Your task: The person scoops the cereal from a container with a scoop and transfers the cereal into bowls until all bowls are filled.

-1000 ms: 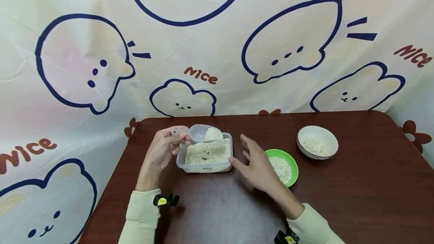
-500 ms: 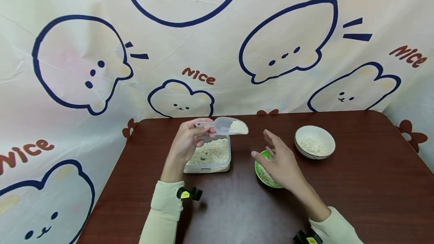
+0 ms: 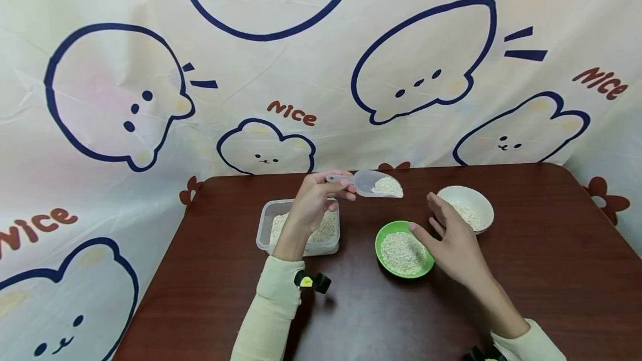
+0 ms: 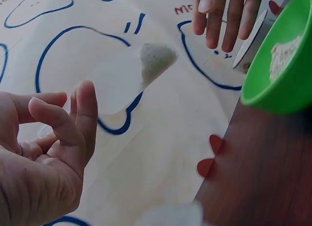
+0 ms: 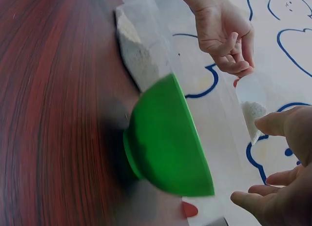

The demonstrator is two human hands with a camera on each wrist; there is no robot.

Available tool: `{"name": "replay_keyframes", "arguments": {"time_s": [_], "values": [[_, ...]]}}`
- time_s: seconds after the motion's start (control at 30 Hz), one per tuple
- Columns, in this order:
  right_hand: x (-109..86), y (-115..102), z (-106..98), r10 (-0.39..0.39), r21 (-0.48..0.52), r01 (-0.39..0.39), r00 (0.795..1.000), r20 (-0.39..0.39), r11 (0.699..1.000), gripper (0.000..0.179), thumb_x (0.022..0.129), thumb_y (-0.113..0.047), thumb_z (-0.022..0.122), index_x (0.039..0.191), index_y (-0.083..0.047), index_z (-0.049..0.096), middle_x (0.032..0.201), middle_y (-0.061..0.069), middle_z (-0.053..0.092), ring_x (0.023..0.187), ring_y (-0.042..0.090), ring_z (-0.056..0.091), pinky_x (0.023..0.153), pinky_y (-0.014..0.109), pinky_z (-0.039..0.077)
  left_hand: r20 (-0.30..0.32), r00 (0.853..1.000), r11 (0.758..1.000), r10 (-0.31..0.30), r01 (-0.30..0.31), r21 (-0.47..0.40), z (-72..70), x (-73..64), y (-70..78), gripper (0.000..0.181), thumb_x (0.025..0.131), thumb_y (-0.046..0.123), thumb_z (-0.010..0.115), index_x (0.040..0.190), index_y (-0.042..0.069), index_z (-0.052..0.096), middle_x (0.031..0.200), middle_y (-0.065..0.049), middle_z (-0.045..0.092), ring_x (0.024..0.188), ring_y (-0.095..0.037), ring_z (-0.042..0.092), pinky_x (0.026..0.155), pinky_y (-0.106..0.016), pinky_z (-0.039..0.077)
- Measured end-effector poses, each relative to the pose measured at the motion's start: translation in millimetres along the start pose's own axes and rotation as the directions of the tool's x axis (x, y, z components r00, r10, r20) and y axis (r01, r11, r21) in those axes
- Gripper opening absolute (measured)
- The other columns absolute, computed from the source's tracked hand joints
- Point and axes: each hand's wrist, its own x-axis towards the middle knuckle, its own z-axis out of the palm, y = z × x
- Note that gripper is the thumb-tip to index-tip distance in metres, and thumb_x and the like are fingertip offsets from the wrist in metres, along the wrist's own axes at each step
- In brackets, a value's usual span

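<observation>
My left hand pinches the handle of a clear plastic scoop, which carries a heap of pale grains. The scoop is in the air between the plastic tub and the bowls. My right hand hovers with fingers spread, holding nothing, just right of a green bowl and in front of a white bowl. Grains lie in both bowls. In the left wrist view the loaded scoop points toward the green bowl. The right wrist view has the right thumb near the scoop's tip.
A clear rectangular tub of the same grains stands at the left, partly hidden behind my left forearm. All of it rests on a dark brown table. A printed cloth hangs behind the table's far edge.
My left hand has lifted the filled scoop from over the tub and carried it right, to behind the green bowl. The right hand has moved right, from beside the tub to beside the white bowl.
</observation>
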Motion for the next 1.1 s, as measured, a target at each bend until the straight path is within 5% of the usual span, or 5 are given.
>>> {"name": "replay_keyframes", "arguments": {"time_s": [0.2,0.37,0.8,1.1], "values": [[-4.0,10,-18,0.022,-0.109,-0.027,0.998,-0.052,0.994,0.085,0.102,-0.037,0.075,0.166,0.0,0.033,0.166,0.027,0.043,0.141,0.047,0.058,0.104,0.011,0.048,0.021,0.999,0.999,-0.039,0.038,0.023,22.6,12.1,-5.3,0.024,0.105,0.005,0.063,0.126,-0.004,0.07,0.083,0.003,0.077,0.074,-0.008,0.074,0.051,-0.02,0.036],[-6.6,21,-35,0.033,-0.134,-0.046,0.994,-0.102,0.99,0.083,0.102,-0.034,0.075,0.165,0.0,0.034,0.165,0.029,0.044,0.136,0.051,0.06,0.088,-0.005,0.039,0.051,0.997,0.996,-0.056,0.052,0.07,43.3,23.2,-8.1,0.025,0.105,0.008,0.065,0.126,-0.002,0.071,0.083,0.003,0.077,0.075,-0.008,0.074,0.052,-0.019,0.038],[-15.9,51,-67,0.069,-0.22,-0.111,0.979,-0.19,0.969,0.084,0.101,-0.035,0.076,0.164,0.002,0.035,0.16,0.035,0.046,0.134,0.056,0.058,0.08,-0.009,0.037,0.071,0.992,0.987,-0.101,0.09,0.137,91.9,43.6,-17.5,0.016,0.104,0.008,0.065,0.115,0.002,0.075,0.084,-0.002,0.077,0.071,-0.008,0.073,0.053,-0.02,0.041],[-14.0,73,-66,0.143,-0.164,-0.166,0.979,-0.142,0.972,0.095,0.1,-0.033,0.078,0.164,0.011,0.024,0.164,0.041,0.033,0.142,0.06,0.048,0.08,-0.008,0.039,0.051,0.992,0.955,-0.115,0.096,0.279,118.3,54.1,-25.2,0.011,0.104,0.01,0.067,0.106,0.006,0.077,0.08,-0.004,0.078,0.07,-0.012,0.073,0.054,-0.023,0.044]]}}
